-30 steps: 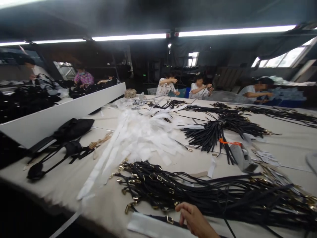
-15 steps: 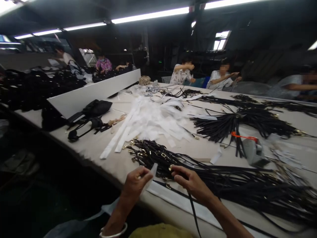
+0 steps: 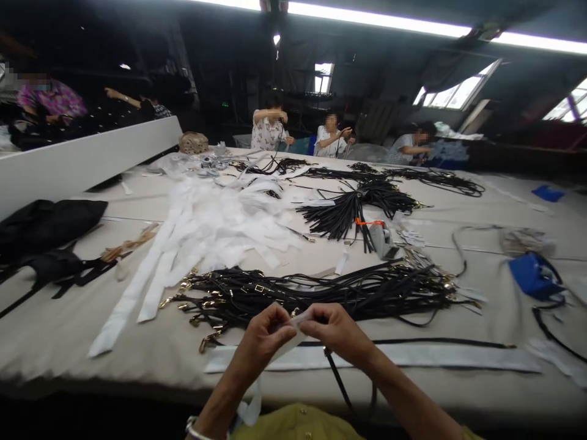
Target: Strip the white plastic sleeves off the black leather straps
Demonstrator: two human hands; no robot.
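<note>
Hands, two, bare, thumb meeting forefinger on each: left hand and right hand almost touching, other fingers curled inward, both clamped on one thin white strip spanning the slight gap between the fingertips.

Surface, one: cream-covered, wide, well stocked.

Near heap of black straps: lying crosswise just beyond the hands; gold clasps at its left end bare, as far as visible. Judged as work left, and plenty of it.

Loose white strips: broad tangled pile, beyond the heap and to the left; presumably supply, largely unused.

Fanned strap bundle: gathered near its middle, farther off; done or undone, not readable.

Long flat white strip: single, laid out along the near edge, partly behind the hands; lone thin strap along its far side.

Hanging black strap: one, below the right hand, upper end hidden by the fingers. Piece in work, judged midway, not yet complete.

Gold buckle: on the hanging strap, just below the right hand, uncovered.

Gold glint: smallest, by the fingertips; unclear whether at the strip or on the heap behind.
</note>
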